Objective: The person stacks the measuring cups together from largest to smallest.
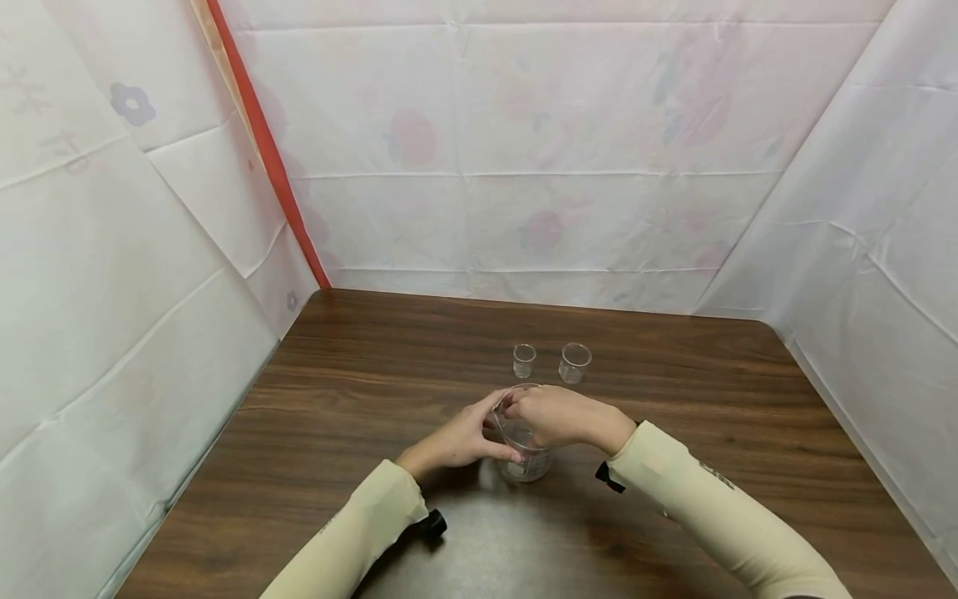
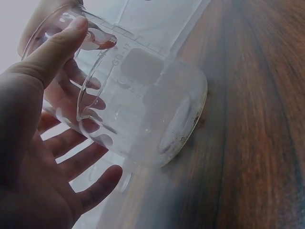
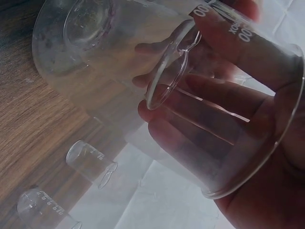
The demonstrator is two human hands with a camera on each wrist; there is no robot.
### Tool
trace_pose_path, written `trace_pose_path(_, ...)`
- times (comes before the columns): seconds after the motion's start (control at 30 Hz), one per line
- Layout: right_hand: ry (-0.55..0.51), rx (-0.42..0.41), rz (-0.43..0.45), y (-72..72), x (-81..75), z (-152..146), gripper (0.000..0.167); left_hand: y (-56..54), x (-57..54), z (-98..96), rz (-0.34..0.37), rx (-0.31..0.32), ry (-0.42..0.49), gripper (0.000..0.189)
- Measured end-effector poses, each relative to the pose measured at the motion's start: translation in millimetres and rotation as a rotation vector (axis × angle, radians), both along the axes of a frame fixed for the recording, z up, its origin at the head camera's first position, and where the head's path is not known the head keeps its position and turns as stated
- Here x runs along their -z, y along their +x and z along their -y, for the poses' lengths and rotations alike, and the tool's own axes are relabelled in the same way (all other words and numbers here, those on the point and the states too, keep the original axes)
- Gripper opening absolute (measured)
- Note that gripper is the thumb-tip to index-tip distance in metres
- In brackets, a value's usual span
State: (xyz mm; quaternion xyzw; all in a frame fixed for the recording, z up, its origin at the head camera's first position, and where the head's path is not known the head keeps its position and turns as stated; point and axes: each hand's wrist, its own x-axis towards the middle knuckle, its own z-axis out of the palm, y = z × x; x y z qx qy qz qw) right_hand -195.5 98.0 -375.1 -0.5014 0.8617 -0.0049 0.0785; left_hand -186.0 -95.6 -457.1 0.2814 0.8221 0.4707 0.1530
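Note:
A large clear glass beaker (image 1: 525, 467) stands upright on the table, with a smaller glass beaker (image 3: 114, 57) inside it. My left hand (image 1: 466, 434) holds the large beaker near its rim from the left, thumb on the near side, fingers spread around the other side. My right hand (image 1: 563, 416) reaches down through the large beaker's mouth. In the right wrist view its fingers (image 3: 195, 119) pinch the inner beaker at the rim. How far the inner beaker sits above the bottom is hard to tell through the glass.
Two more beakers stand beyond the hands: a tiny one (image 1: 525, 361) and, to its right, a slightly bigger one (image 1: 575, 363). The dark wooden table (image 1: 359, 349) meets white patterned cloth (image 1: 494, 225) at the back and both sides.

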Motion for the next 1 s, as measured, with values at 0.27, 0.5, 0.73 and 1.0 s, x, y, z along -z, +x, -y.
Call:
trace_pose_path(0.27, -0.021, 0.029, 0.047, 1.7, -1.6, 0, 0.037, -1.8, 1.4, -0.8, -0.011, 0.015, 0.015, 0.087)
trace_pose_path(0.5, -0.028, 0.049, 0.068, 1.3, -4.7, 0, 0.039, -3.5, 1.6, 0.0, -0.006, 0.021, 0.019, 0.086)
trace_pose_path(0.73, -0.050, 0.050, 0.079, 1.8, -11.7, -2, 0.044, -4.5, 0.0, 1.2, 0.019, 0.011, 0.005, 0.085)
trace_pose_path(1.0, -0.065, 0.067, 0.107, 2.3, -14.0, -6, 0.040, -2.9, -0.7, 0.6, 0.024, 0.000, -0.016, 0.084)
